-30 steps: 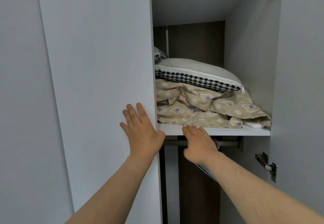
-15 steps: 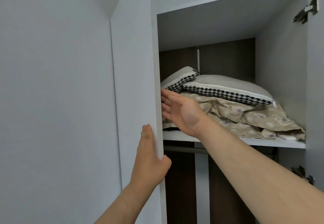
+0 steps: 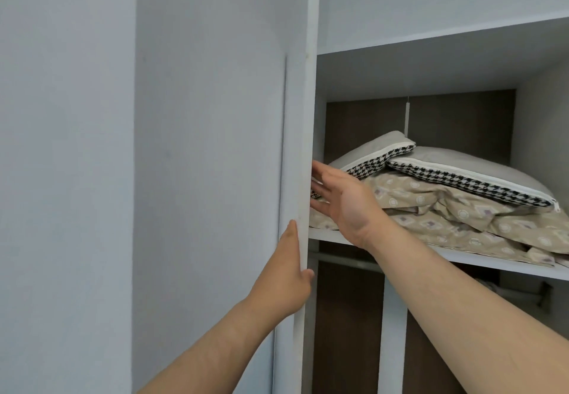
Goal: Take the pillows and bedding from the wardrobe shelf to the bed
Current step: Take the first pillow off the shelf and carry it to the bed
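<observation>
In the head view, the left hand (image 3: 284, 273) reaches up from the lower middle of the frame, forearm angled up and to the right, and rests against the front edge of the white wardrobe door (image 3: 297, 178). Its fingers (image 3: 291, 239) lie straight and together, flat along the outer face of the door's edge, with the thumb hooked round the inner side; it is a loose hold on the panel, not a clenched one.

The right hand (image 3: 345, 199) comes in from the lower right, the forearm crossing the front of the wardrobe shelf (image 3: 462, 259). The palm faces left and slightly toward the camera, and the fingers (image 3: 320, 175) are spread and released, holding nothing. Their tips reach the inner edge of the door and sit just in front of the left end of the bedding; whether they touch the fabric cannot be told.

On the shelf lies the beige patterned bedding (image 3: 462, 218), folded and rumpled, its right end hanging a little over the shelf's front. On top of it rest two grey pillows with black-and-white houndstooth sides and white zips: the left pillow (image 3: 375, 155) tilted up toward the back, and the right pillow (image 3: 480, 175) lying flatter, its left end overlapping the first.

Below the shelf a hanging rail (image 3: 345, 262) runs across, and a white upright divider (image 3: 394, 332) stands beneath it. The dark brown back panel (image 3: 455, 122) shows behind the pillows.
</observation>
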A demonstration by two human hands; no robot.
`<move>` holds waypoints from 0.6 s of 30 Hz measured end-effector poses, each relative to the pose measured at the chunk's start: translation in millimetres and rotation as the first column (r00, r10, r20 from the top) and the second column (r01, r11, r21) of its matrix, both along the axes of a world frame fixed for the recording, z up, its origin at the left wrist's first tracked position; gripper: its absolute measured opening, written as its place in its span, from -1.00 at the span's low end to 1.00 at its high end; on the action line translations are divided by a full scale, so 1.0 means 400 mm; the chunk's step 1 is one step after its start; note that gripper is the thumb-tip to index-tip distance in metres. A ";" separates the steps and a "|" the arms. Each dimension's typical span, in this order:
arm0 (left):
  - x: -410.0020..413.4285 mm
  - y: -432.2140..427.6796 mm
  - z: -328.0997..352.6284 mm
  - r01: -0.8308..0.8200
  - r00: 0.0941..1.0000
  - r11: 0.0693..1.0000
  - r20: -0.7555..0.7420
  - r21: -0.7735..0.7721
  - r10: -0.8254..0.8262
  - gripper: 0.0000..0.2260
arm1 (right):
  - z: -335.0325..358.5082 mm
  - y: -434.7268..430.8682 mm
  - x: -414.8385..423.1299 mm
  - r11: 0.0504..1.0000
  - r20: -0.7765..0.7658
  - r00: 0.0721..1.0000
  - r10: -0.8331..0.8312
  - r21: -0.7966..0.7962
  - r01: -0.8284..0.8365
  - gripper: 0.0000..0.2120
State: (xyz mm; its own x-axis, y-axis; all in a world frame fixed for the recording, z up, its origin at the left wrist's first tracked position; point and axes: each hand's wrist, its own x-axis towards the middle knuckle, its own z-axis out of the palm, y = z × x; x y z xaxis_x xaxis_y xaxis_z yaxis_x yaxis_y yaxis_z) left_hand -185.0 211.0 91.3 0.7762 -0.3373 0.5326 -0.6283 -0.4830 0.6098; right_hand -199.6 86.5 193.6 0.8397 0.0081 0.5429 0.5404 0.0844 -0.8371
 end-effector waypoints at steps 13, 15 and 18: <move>0.063 0.250 0.027 -0.146 0.989 0.966 -0.047 -0.212 0.139 -0.82 | 0.003 0.314 0.037 0.977 -0.019 0.991 -0.129 -0.175 0.124 -0.57; 0.080 0.275 0.026 -0.164 0.986 0.961 -0.026 -0.221 0.163 -0.83 | 0.003 0.349 0.046 0.976 -0.024 0.991 -0.132 -0.181 0.125 -0.57; 0.103 0.300 0.025 -0.172 0.985 0.956 -0.023 -0.239 0.171 -0.81 | 0.003 0.382 0.061 0.974 -0.021 0.991 -0.132 -0.188 0.126 -0.56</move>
